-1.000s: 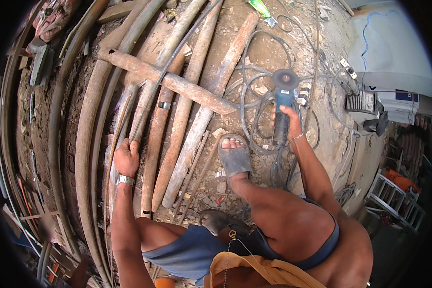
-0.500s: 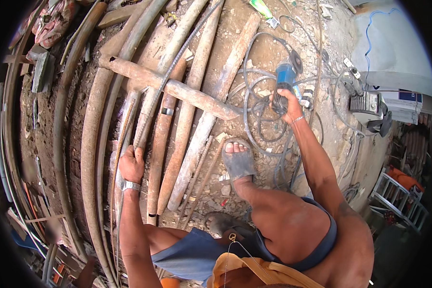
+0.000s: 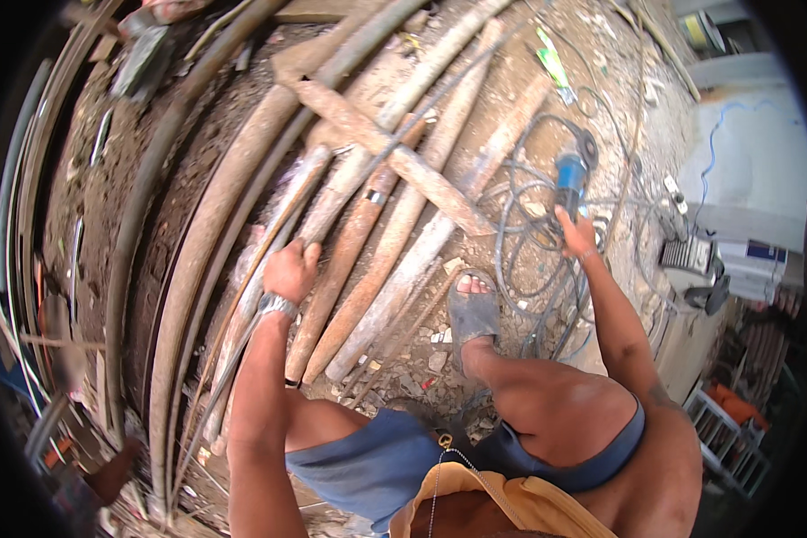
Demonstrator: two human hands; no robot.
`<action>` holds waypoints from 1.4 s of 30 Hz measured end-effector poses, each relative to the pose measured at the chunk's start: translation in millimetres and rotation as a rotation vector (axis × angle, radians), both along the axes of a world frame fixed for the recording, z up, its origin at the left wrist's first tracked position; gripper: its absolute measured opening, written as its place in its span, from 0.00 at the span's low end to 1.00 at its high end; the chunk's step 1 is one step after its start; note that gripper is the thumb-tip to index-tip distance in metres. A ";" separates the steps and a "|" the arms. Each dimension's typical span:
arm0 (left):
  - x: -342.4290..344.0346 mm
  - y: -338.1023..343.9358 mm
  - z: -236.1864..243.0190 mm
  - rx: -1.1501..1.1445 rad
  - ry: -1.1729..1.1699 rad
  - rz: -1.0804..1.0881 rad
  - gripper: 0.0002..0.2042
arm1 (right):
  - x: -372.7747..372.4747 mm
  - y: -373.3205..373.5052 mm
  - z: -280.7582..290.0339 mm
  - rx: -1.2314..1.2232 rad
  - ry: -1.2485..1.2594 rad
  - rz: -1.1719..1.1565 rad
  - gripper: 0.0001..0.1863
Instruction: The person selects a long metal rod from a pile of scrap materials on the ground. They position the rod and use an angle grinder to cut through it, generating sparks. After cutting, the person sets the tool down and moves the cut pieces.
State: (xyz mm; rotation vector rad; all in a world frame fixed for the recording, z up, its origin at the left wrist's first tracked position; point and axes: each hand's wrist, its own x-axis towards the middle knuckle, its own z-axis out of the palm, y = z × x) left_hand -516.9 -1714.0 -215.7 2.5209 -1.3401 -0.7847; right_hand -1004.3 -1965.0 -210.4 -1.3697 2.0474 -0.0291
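Observation:
My left hand (image 3: 289, 272) is closed around a thin metal rod (image 3: 462, 79), which looks like rebar. The rod runs up and right across a short round pole (image 3: 430, 184) lying crosswise over several longer poles. At the right, my right hand (image 3: 577, 233) grips the rear of a blue angle grinder (image 3: 571, 170). Its disc (image 3: 586, 148) points away from me, near the ground. Whether the disc is spinning cannot be told.
Looped grey cable (image 3: 509, 260) lies beside the grinder. Long rusty pipes (image 3: 215, 215) and poles cover the left. My sandalled foot (image 3: 473, 314) rests on rubble between my hands. A boxy grey machine (image 3: 688, 255) and a metal ladder (image 3: 724, 439) stand farther right.
The view has swung, so poles, cable and grinder appear farther right. My left hand still grips the rod and my right hand still holds the grinder.

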 end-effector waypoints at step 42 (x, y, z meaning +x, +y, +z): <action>-7.0 1.9 -12.3 -0.038 -0.079 0.001 0.20 | 159.3 -484.5 -101.9 0.052 -1.655 -0.349 0.17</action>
